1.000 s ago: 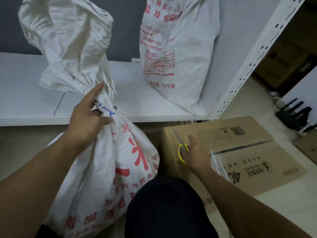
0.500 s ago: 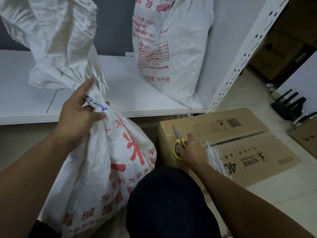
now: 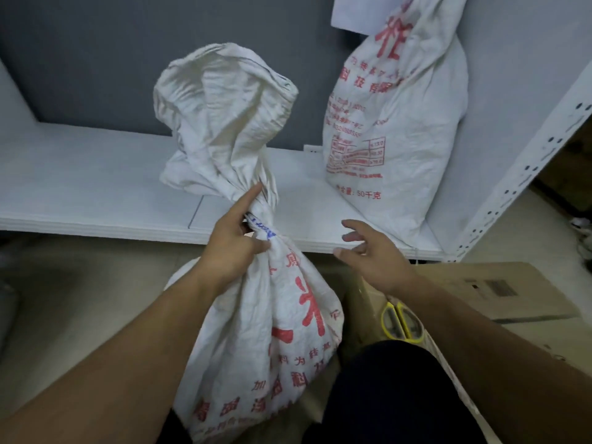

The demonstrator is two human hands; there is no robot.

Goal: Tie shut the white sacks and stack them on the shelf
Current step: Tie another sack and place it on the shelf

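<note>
A white woven sack (image 3: 272, 341) with red print stands on the floor in front of me, its neck gathered and twisted. My left hand (image 3: 230, 248) grips that twisted neck, thumb along the fabric. The loose top of the sack (image 3: 224, 116) flares up above my fist. My right hand (image 3: 368, 254) hovers just right of the neck with fingers spread, holding nothing. A second white sack (image 3: 394, 129) with red print leans upright on the white shelf (image 3: 96, 193) at the right.
Yellow-handled scissors (image 3: 400, 322) lie on a cardboard box (image 3: 512, 296) at the lower right, beside white ties partly hidden by my right arm. A perforated white shelf post (image 3: 525, 161) rises at the right. My dark-clothed knee (image 3: 384, 395) is below.
My right hand has left the scissors on the box and moved up and left toward the sack's neck. My left hand keeps its grip on the neck.
</note>
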